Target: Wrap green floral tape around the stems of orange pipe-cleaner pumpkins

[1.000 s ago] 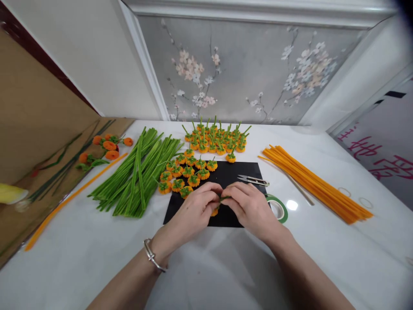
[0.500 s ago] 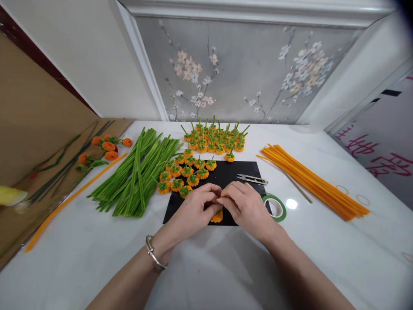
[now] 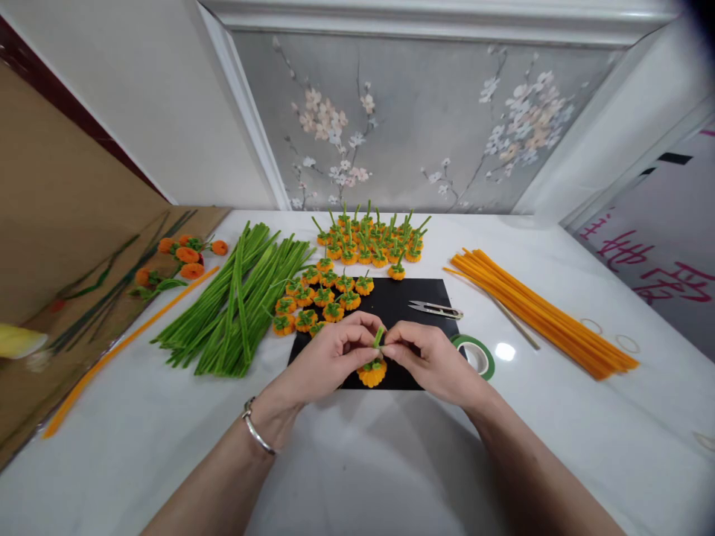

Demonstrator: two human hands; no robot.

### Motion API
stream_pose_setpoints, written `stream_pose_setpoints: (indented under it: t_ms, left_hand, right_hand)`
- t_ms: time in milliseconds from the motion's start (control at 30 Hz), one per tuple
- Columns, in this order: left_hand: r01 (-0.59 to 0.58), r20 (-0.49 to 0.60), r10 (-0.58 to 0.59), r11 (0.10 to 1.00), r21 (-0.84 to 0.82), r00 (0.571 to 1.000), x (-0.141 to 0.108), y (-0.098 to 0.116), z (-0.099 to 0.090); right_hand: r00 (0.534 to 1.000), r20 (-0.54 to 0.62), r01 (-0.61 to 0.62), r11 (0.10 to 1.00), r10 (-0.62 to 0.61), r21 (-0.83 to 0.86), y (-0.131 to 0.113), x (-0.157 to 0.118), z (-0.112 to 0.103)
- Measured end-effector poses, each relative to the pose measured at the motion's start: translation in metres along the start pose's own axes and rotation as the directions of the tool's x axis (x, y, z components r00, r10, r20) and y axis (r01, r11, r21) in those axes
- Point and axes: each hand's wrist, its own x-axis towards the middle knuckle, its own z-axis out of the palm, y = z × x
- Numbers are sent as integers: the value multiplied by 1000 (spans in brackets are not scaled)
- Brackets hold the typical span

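A small orange pipe-cleaner pumpkin (image 3: 372,374) with a green stem stands low between my hands, over the black mat (image 3: 391,294). My left hand (image 3: 332,356) pinches its green top from the left, thumb and fingers closed. From the right, my right hand (image 3: 433,362) has its thumb and forefinger closed at the same stem. The stem's tip pokes up between the fingertips. Thread snips (image 3: 436,310) lie on the mat beyond my right hand, and a roll of green tape (image 3: 487,359) is just right of it.
Finished pumpkins (image 3: 366,249) stand in rows at the back; others (image 3: 324,296) sit on the mat's left. Green pipe cleaners (image 3: 234,313) are piled left, orange ones (image 3: 541,313) right. Orange flowers (image 3: 188,254) lie far left. A panelled wall (image 3: 413,119) bounds the table behind.
My hands have drawn slightly apart and the pumpkin has come more into sight, its green stem now showing upright between the fingers.
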Motion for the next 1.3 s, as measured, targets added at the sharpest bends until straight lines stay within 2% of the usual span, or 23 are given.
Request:
stream_pose_setpoints:
  t_ms: [267,533,767,967,1100,1167,1233,1300]
  left_hand:
    - [46,34,-43,994,-100,998,0,0,4]
    - [71,-99,-88,984,-163,991,1,-8,8]
    - [45,-86,-73,957,-288,994,-2,-4,10]
    - [12,-190,-75,950,-312,979,0,-6,14]
    - [40,-150,-93,946,-321,984,0,-8,11]
    - [63,-120,-106,947,-315,987,0,-9,11]
    - [80,-90,-109,959,-273,990,0,-9,11]
    - [67,-59,-80,979,-191,995,1,-9,13]
  right_hand:
    - [996,-82,4,990,-16,-139,-6,-3,-1]
    - [997,-64,22,985,-33,-174,-7,-5,-4]
    - [1000,-27,-9,987,5,-158,-8,-5,-7]
    - [998,-54,-27,987,19,-160,-8,-5,-6]
    - [999,-29,-17,990,13,-141,-4,-5,-10]
    - [999,-54,-6,993,0,-116,-2,-4,-14]
    - [994,-99,33,995,-42,-93,-1,-4,-18]
    - [991,-77,105,992,-110,-73,-1,-3,-18]
